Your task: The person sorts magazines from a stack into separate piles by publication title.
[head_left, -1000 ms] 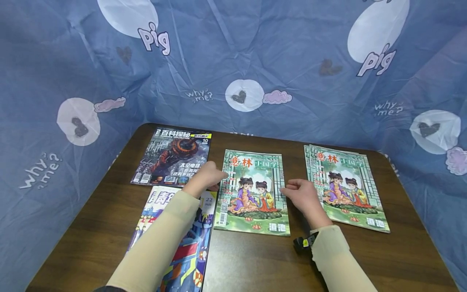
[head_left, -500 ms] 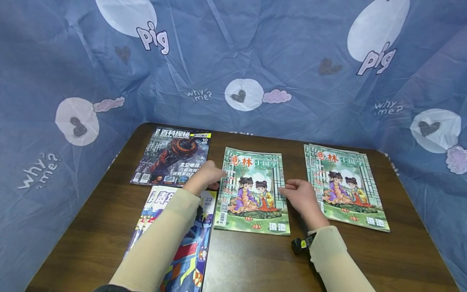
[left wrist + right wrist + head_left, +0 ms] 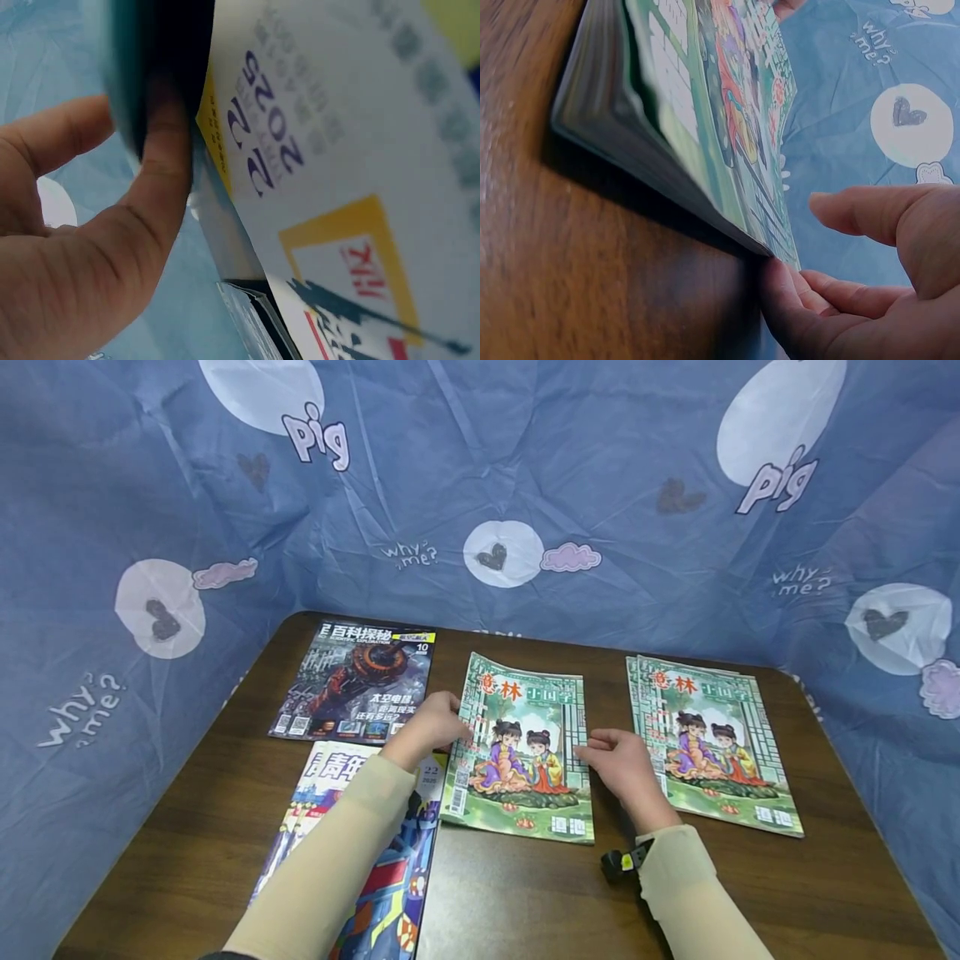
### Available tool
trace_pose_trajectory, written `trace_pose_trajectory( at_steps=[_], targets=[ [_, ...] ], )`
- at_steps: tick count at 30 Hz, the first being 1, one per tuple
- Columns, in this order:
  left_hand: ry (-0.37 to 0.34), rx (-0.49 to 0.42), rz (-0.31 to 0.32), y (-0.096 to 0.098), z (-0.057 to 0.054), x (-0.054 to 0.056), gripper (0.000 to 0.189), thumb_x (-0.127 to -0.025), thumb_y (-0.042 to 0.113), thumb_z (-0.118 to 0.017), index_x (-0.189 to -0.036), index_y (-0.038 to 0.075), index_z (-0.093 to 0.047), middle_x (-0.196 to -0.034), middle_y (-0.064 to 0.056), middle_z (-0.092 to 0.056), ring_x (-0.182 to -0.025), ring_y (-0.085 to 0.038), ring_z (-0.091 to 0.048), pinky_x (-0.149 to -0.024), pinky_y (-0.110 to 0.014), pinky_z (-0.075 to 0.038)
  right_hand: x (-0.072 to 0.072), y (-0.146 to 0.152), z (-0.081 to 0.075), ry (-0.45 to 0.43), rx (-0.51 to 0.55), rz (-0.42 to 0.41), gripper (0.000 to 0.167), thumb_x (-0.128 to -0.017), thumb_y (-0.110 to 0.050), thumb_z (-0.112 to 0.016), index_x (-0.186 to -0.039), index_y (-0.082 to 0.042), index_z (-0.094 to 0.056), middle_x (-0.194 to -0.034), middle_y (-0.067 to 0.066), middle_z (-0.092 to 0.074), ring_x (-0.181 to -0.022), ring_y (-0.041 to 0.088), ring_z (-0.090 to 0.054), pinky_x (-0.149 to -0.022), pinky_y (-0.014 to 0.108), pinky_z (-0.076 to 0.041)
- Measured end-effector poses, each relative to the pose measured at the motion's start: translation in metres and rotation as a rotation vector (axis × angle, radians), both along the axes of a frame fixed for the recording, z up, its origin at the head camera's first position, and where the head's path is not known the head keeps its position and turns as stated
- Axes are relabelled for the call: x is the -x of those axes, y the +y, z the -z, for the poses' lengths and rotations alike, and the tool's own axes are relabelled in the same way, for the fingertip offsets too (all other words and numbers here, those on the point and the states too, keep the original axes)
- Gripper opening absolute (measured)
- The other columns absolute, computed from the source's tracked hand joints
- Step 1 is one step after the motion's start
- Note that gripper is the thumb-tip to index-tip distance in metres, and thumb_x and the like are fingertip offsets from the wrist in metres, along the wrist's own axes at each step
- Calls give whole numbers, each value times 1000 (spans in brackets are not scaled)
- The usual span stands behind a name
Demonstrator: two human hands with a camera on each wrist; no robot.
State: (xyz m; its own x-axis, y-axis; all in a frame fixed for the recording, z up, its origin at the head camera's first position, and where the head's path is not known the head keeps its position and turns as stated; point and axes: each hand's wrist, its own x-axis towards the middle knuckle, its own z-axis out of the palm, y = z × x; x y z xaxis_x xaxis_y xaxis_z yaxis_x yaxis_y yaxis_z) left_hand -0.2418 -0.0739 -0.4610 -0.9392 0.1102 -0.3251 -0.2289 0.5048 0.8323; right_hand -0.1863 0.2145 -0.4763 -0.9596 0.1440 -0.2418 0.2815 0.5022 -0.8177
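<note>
A green magazine (image 3: 525, 760), its cover showing two cartoon figures in robes, lies in the middle of the table. My left hand (image 3: 429, 727) pinches its left edge, thumb and finger on either side, and that side bows upward. In the left wrist view a finger (image 3: 161, 157) goes in under the dark edge. My right hand (image 3: 622, 768) is at the opposite edge. In the right wrist view its lower fingertip (image 3: 776, 281) touches the magazine's edge, while another finger stands apart from it. A thick layer of pages shows at the magazine's side.
To the right lie matching green magazines (image 3: 720, 752), slightly offset in a stack. A dark space-themed magazine (image 3: 360, 672) is at the back left. Nearer, colourful magazines (image 3: 390, 902) lie partly under my left sleeve. Blue printed cloth (image 3: 450, 468) surrounds the wooden table (image 3: 495, 902).
The green magazine's left side and upper left corner have risen and bent upward with my left hand. The right hand has stayed at the right edge.
</note>
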Motion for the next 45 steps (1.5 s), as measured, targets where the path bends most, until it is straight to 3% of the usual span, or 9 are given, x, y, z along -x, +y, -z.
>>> trace_pose_trajectory(
  at_steps=[5,14,22,28,37,45],
  targets=[
    [11,-8,11,0,0,0,54,-80,-8,-78,-128,-11,-55,-97,-17,-65,-80,-29,-68,-69,-37,-60,1,0,0,4,-4,4,55,-94,-23,-74,-137,8,-57,-127,25,-63,-117,37,-60,-98,51,-49],
    [-10,-115,-9,1,-2,-6,44,-81,-13,-72,-122,-7,-57,-95,-18,-65,-73,-27,-66,-60,-35,-59,0,2,2,8,-1,-10,56,-93,-23,-75,-137,7,-57,-129,24,-63,-118,37,-60,-96,51,-50],
    [-61,-219,-57,2,-2,-8,56,-87,-13,-65,-139,-1,-49,-109,-20,-60,-76,-29,-68,-62,-40,-60,1,3,3,-10,10,-11,58,-93,-24,-76,-138,5,-56,-130,23,-62,-119,37,-59,-97,51,-50],
    [-70,-354,-103,0,2,-11,55,-88,-17,-61,-138,2,-50,-99,-21,-63,-68,-27,-67,-58,-41,-60,1,3,2,-9,12,-10,59,-92,-24,-76,-139,6,-55,-130,23,-62,-119,37,-59,-98,51,-49],
    [-119,-471,-131,-5,7,-11,55,-91,-14,-61,-141,6,-50,-100,-17,-65,-65,-23,-67,-57,-36,-58,-1,5,3,-12,53,-35,63,-93,-26,-75,-143,3,-52,-135,22,-59,-122,37,-56,-100,51,-48],
    [-170,-570,-153,-4,1,-13,56,-91,-14,-61,-142,6,-49,-86,-15,-70,-60,-21,-67,-58,-34,-58,-2,13,3,-39,147,-59,72,-94,-29,-75,-150,4,-43,-146,27,-47,-133,41,-45,-105,55,-42]
  ],
)
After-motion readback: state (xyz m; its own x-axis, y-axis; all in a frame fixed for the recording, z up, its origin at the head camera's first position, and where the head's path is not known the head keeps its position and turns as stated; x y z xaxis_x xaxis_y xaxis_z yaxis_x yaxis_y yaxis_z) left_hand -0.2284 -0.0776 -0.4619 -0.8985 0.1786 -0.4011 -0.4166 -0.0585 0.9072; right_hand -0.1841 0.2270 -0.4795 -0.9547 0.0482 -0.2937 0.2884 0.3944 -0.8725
